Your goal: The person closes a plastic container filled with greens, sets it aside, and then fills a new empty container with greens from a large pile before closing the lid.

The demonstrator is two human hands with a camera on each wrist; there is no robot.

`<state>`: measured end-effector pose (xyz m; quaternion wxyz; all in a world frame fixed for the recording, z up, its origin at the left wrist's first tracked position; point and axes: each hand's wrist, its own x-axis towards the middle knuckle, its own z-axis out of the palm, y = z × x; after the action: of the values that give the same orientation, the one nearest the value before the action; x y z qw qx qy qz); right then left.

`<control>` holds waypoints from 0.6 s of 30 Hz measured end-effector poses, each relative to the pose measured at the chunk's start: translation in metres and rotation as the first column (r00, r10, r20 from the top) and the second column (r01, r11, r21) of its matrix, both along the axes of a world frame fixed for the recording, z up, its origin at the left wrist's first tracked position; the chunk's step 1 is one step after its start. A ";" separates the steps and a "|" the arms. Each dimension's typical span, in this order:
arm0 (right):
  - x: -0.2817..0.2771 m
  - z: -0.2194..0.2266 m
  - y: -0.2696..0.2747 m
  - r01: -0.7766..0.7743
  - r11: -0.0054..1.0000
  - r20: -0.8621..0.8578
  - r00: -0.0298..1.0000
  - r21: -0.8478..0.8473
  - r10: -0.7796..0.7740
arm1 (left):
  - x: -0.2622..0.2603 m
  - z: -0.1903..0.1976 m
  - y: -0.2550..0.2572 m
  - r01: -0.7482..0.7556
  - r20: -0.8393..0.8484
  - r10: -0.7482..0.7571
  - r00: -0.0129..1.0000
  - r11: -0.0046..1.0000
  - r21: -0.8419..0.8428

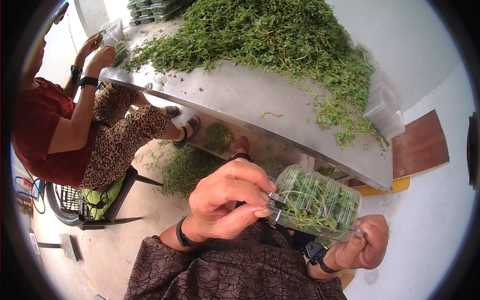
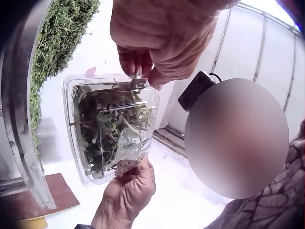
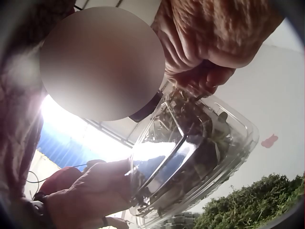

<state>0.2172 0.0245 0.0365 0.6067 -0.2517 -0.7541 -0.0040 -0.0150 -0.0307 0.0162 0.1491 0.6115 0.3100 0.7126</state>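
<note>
A clear plastic clamshell box (image 1: 317, 200) filled with leafy green sprigs is held up between both hands, its lid down over the greens. My left hand (image 1: 230, 200) pinches the box's left end between thumb and fingers. At the opposite end my right hand (image 1: 365, 245) grips the edge, thumb on the rim and fingers curled. In the left wrist view the left hand (image 2: 167, 43) is above the box (image 2: 114, 129) and the right hand (image 2: 126, 195) below. The right wrist view shows the right hand (image 3: 205, 52) over the box (image 3: 190, 152), and the left hand (image 3: 90, 193) at its lower side.
A metal table (image 1: 225, 92) bears a large heap of greens (image 1: 265, 35), with stacked empty boxes (image 1: 385, 107) at its right end and filled boxes (image 1: 155, 9) at the back. At left a seated person (image 1: 70, 125) handles another box. More greens (image 1: 187, 170) lie on the floor.
</note>
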 end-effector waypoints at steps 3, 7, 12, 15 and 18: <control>0.003 -0.001 -0.003 -0.004 0.999 0.014 1.000 -0.035 0.004 | -0.001 0.001 0.000 0.008 0.005 -0.008 1.000 0.999 -0.049; 0.003 -0.001 -0.005 0.019 0.999 0.018 1.000 -0.030 -0.019 | -0.003 -0.001 0.002 0.078 0.030 -0.078 0.997 0.997 -0.026; 0.006 -0.002 -0.009 0.020 0.998 0.029 0.999 -0.059 -0.018 | -0.001 0.003 0.000 0.107 0.131 -0.099 0.986 0.993 -0.056; 0.007 -0.003 -0.009 0.023 0.998 0.027 0.999 -0.058 -0.022 | -0.004 0.006 -0.001 0.140 0.124 -0.128 0.984 0.985 -0.098; 0.005 -0.002 -0.009 0.028 0.998 0.017 0.999 -0.048 -0.028 | -0.009 0.013 -0.002 0.222 0.168 -0.193 0.967 0.959 -0.177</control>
<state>0.2220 0.0151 0.0347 0.5940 -0.2768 -0.7554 0.0036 -0.0245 -0.0323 0.0288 0.3051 0.5684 0.3001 0.7027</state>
